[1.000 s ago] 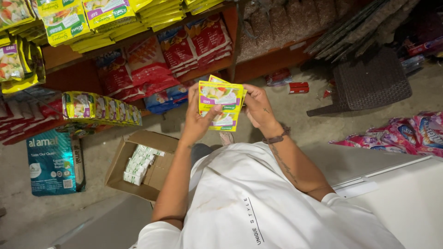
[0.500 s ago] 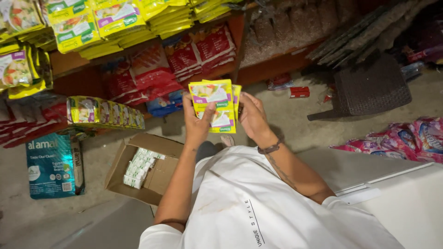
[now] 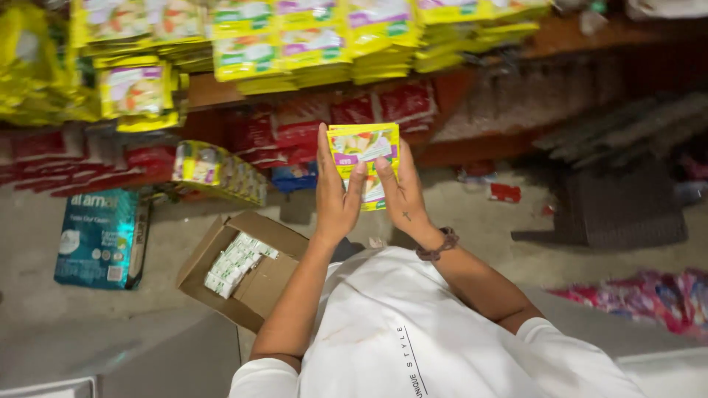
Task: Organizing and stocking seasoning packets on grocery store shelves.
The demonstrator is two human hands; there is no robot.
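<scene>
My left hand and right hand grip yellow packet stack by side edges; long axis upright, printed face toward me, before shelf.

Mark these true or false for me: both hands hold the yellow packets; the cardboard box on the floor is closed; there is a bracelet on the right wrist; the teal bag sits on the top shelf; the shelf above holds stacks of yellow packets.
1. Both hands hold the yellow packets. True: the left hand and right hand grip the bundle from either side.
2. The cardboard box is closed. False: its flaps are open, with small pale packs inside.
3. A bracelet is on the right wrist. True.
4. The teal bag sits on the top shelf. False: it is on the floor, left of the box.
5. The shelf above holds stacked yellow packets. True.
</scene>
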